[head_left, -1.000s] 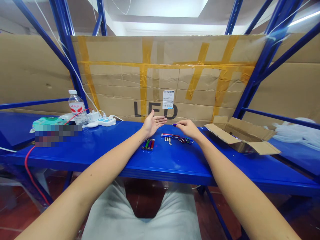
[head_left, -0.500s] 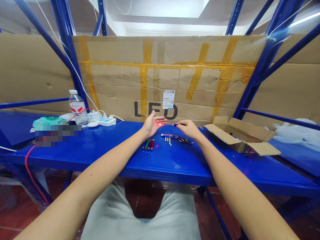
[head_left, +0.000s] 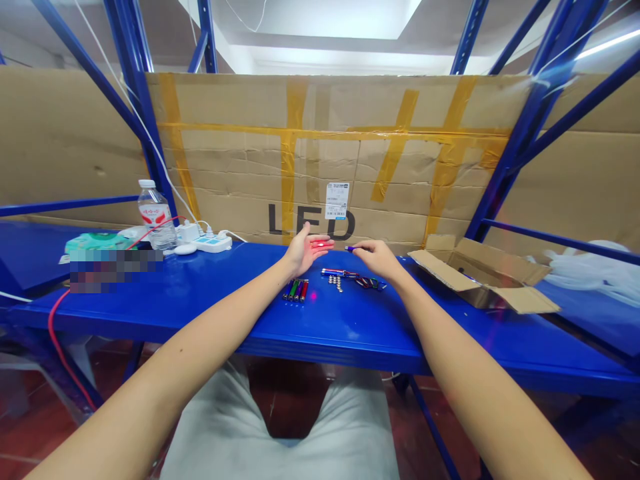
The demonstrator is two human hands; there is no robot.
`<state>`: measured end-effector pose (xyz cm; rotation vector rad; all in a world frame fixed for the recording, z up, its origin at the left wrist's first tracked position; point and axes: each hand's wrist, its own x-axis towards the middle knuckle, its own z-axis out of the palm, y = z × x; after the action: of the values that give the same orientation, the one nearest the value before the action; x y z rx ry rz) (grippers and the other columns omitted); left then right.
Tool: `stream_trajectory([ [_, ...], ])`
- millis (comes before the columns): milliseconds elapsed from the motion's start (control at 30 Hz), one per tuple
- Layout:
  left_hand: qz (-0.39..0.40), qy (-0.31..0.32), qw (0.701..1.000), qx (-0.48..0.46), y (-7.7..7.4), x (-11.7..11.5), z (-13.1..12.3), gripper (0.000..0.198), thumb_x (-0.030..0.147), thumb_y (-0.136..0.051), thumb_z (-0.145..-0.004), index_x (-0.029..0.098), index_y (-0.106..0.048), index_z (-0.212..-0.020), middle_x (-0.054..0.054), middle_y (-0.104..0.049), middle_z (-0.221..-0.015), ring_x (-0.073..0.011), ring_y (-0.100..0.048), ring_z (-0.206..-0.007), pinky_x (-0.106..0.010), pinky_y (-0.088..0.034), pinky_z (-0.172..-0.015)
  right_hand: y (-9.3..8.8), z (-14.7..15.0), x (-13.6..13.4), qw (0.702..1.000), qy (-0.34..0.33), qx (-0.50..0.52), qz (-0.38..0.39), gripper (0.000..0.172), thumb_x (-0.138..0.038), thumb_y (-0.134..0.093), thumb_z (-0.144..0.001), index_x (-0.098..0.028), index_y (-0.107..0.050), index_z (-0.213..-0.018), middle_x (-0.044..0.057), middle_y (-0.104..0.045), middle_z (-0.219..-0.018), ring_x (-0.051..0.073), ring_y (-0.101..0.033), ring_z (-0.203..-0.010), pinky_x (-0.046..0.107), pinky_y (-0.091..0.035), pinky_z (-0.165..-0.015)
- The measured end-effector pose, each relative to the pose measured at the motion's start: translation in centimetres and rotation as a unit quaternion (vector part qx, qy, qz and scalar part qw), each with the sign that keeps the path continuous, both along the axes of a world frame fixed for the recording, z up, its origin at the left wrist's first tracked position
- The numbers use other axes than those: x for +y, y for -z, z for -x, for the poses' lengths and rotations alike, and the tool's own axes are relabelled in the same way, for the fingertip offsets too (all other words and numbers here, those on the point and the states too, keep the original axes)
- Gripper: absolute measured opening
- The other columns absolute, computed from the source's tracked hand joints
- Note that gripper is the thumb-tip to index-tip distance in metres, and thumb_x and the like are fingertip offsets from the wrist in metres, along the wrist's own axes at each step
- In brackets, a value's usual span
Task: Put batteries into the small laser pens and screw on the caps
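My left hand [head_left: 303, 249] is held above the table with its palm facing right and its fingers stretched out. A bright red light spot falls on those fingers. Opposite it, my right hand [head_left: 376, 255] pinches a small purple laser pointer [head_left: 349, 249], whose tip points at the left palm. Most of its body is hidden in the fingers. Below the hands lie a blue and red laser pointer [head_left: 334, 272], several button cells [head_left: 335, 281] and a bunch of coloured carabiner clips [head_left: 369, 283]. Several coloured metal tubes [head_left: 296, 291] lie side by side under my left wrist.
An open cardboard box [head_left: 485, 270] stands at the right of the blue table [head_left: 340, 327]. At the left are a water bottle [head_left: 155, 217], a white power strip [head_left: 214, 243] and a green packet [head_left: 97, 243]. A large cardboard panel [head_left: 240, 160] closes off the back.
The red light spot on my left fingers has shifted up slightly. Both hands stay nearly where they were, and my right hand keeps hold of the laser pointer.
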<state>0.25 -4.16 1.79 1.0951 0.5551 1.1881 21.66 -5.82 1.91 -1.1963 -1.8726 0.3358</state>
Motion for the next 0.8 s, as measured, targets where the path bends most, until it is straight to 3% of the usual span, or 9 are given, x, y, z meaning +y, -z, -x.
stream_trajectory([
  [333,-0.008,0.004,1.000,0.004,0.0,-0.1,0.0,0.074,0.065,-0.027,-0.093,0.005,-0.064,-0.116,-0.022,-0.071,-0.107,-0.0283,-0.063,-0.112,-0.039,-0.042,-0.103,-0.4,0.2,-0.6,1.000,-0.012,0.020,-0.015,0.026,-0.028,-0.056,-0.079,-0.014,-0.076,-0.085,0.009,-0.075,-0.088,0.021,-0.063,-0.082,0.031,-0.047,-0.077],
  [567,-0.009,0.004,1.000,0.008,0.1,-0.1,0.0,0.072,0.064,-0.027,-0.093,0.007,-0.066,-0.113,-0.021,-0.071,-0.106,-0.0276,-0.063,-0.112,-0.040,-0.042,-0.104,-0.7,0.5,-1.3,0.998,-0.017,0.057,0.003,0.032,-0.031,-0.055,-0.079,-0.011,-0.076,-0.093,0.006,-0.067,-0.064,0.019,-0.061,-0.065,0.029,-0.046,-0.063],
  [800,-0.007,-0.006,1.000,0.003,-0.2,-0.2,0.1,0.070,0.062,-0.027,-0.094,0.006,-0.066,-0.110,-0.022,-0.070,-0.110,-0.0283,-0.062,-0.113,-0.040,-0.042,-0.105,-0.3,0.2,-0.6,0.999,-0.029,-0.012,-0.017,0.025,-0.026,-0.055,-0.081,-0.015,-0.077,-0.087,0.009,-0.076,-0.091,0.022,-0.066,-0.086,0.031,-0.048,-0.081],
])
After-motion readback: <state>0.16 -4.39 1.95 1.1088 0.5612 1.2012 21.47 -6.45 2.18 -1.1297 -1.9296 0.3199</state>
